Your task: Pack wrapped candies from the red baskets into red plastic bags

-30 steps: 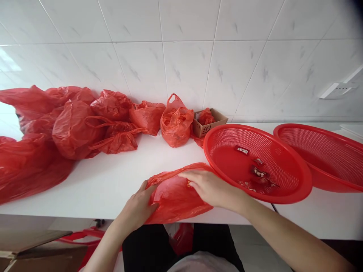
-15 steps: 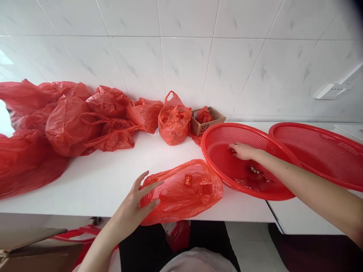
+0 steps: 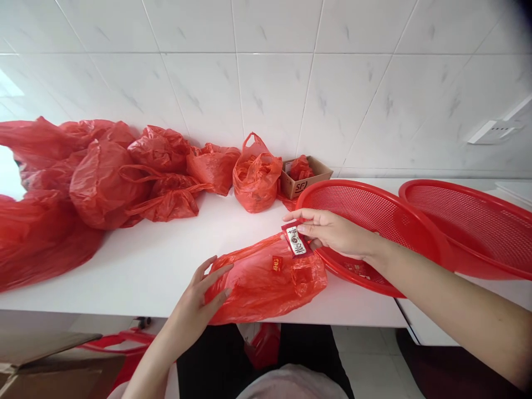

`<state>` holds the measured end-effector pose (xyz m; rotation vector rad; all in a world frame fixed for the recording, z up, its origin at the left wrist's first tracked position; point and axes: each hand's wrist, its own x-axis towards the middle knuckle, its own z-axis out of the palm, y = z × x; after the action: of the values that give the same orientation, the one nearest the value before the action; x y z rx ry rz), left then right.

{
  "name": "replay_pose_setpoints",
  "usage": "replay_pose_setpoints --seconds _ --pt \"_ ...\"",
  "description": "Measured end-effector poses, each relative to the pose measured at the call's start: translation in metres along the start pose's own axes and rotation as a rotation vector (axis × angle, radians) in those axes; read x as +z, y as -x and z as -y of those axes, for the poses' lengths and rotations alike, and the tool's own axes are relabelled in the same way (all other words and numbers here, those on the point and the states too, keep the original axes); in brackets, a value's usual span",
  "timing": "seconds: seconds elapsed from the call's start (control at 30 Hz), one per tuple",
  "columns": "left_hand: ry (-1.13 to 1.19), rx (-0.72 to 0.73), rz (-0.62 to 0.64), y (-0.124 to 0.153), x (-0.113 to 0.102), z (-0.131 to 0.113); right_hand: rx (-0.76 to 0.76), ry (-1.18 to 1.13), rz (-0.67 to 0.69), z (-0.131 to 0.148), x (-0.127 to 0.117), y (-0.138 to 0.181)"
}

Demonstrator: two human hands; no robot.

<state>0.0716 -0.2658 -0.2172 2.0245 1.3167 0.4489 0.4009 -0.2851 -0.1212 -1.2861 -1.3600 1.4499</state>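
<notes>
My right hand (image 3: pixel 330 233) pinches a small red packet (image 3: pixel 296 241) with a white label and dark writing. It holds the packet over the left rim of a red plastic basket (image 3: pixel 332 194) and the far edge of a red plastic bag. That bag (image 3: pixel 253 288) lies flat on the white table, with a small red-and-yellow packet (image 3: pixel 277 264) showing in it. My left hand (image 3: pixel 199 302) rests at the bag's left end, fingers spread and touching the film. A few small packets (image 3: pixel 357 270) lie in the basket, partly hidden by my right forearm.
Several filled red bags (image 3: pixel 110 183) line the wall at the left and back. A small cardboard box (image 3: pixel 310 180) stands behind the basket. A second red basket (image 3: pixel 469 216) adjoins it at the right. An open carton (image 3: pixel 62 377) is at the lower left.
My right hand has come out of the basket and moved left, now with the small red packet in its fingers. My left hand has stayed at the bag's end.
</notes>
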Motion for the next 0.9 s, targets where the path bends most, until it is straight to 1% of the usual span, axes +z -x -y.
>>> replay_pose_setpoints --seconds 0.07,0.17,0.23,0.27,0.33,0.4,0.47,0.53,0.63,0.7,0.8,0.9 --pt "0.009 -0.006 0.005 -0.001 0.002 -0.002 0.039 -0.017 0.018 -0.005 0.013 -0.002" --pt "0.027 -0.002 -0.004 -0.004 0.008 -0.004 0.101 -0.027 0.079 -0.016 0.029 -0.01" --pt "0.049 0.018 -0.011 -0.005 0.011 -0.004 0.133 0.063 0.099 -0.023 0.036 -0.016" --pt "0.064 0.029 -0.013 -0.006 0.013 -0.004 0.123 0.146 0.085 -0.025 0.038 -0.018" --pt "0.091 0.042 -0.014 -0.007 0.016 -0.004 0.05 0.321 0.01 -0.027 0.035 -0.021" --pt "0.103 0.044 -0.02 -0.008 0.018 -0.004 -0.017 0.415 -0.055 -0.026 0.03 -0.021" --pt "0.106 0.037 -0.021 -0.009 0.019 -0.005 -0.019 0.495 -0.045 -0.028 0.027 -0.019" --pt "0.114 0.033 -0.019 -0.01 0.02 -0.005 -0.034 0.712 0.0 -0.034 0.032 -0.017" --pt "0.132 0.037 -0.032 -0.012 0.023 -0.006 -0.055 1.17 0.053 -0.054 0.052 -0.019" --pt "0.141 0.038 -0.051 -0.013 0.024 -0.006 -0.007 1.323 0.054 -0.069 0.066 -0.025" --pt "0.15 0.033 -0.069 -0.013 0.024 -0.006 0.029 1.327 0.027 -0.084 0.076 -0.034" --pt "0.153 0.029 -0.074 -0.012 0.022 -0.005 0.03 1.277 -0.018 -0.088 0.074 -0.034"
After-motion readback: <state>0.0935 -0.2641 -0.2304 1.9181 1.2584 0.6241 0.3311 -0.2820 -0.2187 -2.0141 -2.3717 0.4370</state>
